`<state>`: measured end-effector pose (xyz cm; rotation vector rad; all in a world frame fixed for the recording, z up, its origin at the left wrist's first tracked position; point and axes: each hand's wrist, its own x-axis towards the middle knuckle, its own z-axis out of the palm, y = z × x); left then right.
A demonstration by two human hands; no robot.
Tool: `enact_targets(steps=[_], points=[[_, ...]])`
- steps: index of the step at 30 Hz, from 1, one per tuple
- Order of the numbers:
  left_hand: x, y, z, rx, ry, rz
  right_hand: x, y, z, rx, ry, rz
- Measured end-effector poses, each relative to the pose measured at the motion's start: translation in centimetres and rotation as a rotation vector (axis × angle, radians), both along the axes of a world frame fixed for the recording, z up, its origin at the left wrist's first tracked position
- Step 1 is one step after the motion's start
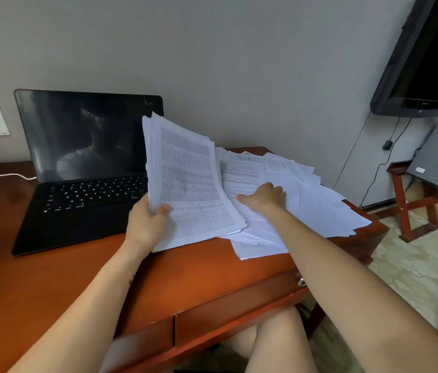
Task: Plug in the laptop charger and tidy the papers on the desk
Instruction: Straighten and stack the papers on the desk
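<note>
papers point(185, 184) in left grip point(146, 218), right grip point(263, 196) atop

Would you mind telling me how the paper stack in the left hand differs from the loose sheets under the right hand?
The stack is gathered and tilted up, gripped by the left hand; the loose sheets lie flat and fanned on the desk under the right hand. The stack's top page shows a dense table; some loose sheets show lines of text. Both are white paper.

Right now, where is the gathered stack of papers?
In the head view, the stack is mid-frame, held tilted up by the left hand, between the laptop and the loose sheets under the right hand.
</note>
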<state>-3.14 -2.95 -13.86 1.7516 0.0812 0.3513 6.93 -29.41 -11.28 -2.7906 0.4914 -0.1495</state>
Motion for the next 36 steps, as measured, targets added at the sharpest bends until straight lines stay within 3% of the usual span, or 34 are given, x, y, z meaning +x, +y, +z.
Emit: enact_targets(steps=[2,4,6,12,26,36], points=[[0.1,0.1,0.0,0.005,-0.018,0.028,0.6,0.3,0.8,0.061,0.049,-0.006],[0.2,0.2,0.1,0.001,-0.036,0.059,1.3,0.2,0.9,0.268,0.042,-0.031],[0.2,0.3,0.1,-0.007,-0.042,0.074,1.4,-0.2,0.7,0.487,-0.015,-0.062],[0.5,0.7,-0.1,-0.040,-0.007,0.090,0.4,-1.9,-0.1,0.761,-0.204,-0.114],[0.2,0.3,0.3,-0.101,0.021,0.057,-6.0,-11.7,0.5,0.912,-0.567,-0.145],[-0.3,-0.2,0.7,-0.186,0.061,-0.010,-8.2,-11.8,0.7,1.118,-0.749,-0.175]])
